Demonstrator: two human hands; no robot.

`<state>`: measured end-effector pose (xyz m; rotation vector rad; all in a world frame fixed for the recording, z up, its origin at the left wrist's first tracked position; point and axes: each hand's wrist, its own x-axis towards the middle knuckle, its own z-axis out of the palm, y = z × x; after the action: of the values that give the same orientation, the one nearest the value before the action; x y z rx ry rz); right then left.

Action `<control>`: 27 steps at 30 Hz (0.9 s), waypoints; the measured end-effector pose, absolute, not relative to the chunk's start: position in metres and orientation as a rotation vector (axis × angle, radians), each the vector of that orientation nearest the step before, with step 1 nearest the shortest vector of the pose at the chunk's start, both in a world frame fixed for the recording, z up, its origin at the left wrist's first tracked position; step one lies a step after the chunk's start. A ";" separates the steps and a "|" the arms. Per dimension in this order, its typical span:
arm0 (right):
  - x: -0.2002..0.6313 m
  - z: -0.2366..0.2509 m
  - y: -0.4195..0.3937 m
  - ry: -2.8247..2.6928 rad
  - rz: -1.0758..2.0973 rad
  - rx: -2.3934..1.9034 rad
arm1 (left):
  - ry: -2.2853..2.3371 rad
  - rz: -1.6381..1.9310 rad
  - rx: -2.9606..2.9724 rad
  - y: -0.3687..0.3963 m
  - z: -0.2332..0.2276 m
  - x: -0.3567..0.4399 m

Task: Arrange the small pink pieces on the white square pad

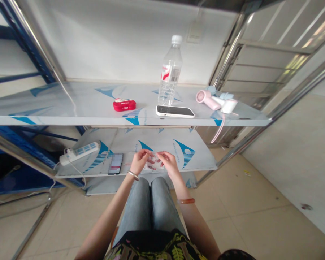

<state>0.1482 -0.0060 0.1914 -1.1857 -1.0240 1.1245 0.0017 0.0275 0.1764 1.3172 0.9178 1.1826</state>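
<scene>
Left hand [139, 161] and right hand [168, 161] meet over the knees, both pinched shut on one small clear packet [152, 163], fingertips at its top edge. Left takes the left end, right the right end, so the packet's long axis runs side to side between them, roughly level. Neither hand is nearer; it sits midway, touching both. The packet looks thin, see-through plastic with small red marks on it; contents too small to tell. It hangs just in front of the lower shelf [162, 144] edge, whether resting on it cannot be told.

Outward: dark phone [115, 164] on the lower shelf just left of the left hand, power strip [79, 151] further left with its cord trailing off. Upper shelf [70, 104] carries a red case [124, 104], a white phone [175, 111] lying flat, a water bottle [170, 72] upright behind it, and a pink hair dryer [211, 99] at the right end. Bracelet on each wrist.
</scene>
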 end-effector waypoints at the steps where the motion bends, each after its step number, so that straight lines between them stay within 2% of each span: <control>1: 0.148 0.191 -0.006 -1.026 1.119 -1.189 | 0.907 1.178 1.320 0.027 0.176 0.002; 16: 0.151 0.175 -0.001 -1.203 1.060 -1.183 | 0.901 1.122 1.532 0.028 0.174 0.000; 27: 0.162 0.169 -0.001 -1.568 1.185 -1.117 | 0.883 0.934 1.808 0.032 0.168 -0.008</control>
<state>0.1618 -0.0008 0.1694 -1.1168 -1.5675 1.1848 -0.0083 0.0322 0.1679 1.8085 0.8829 0.9340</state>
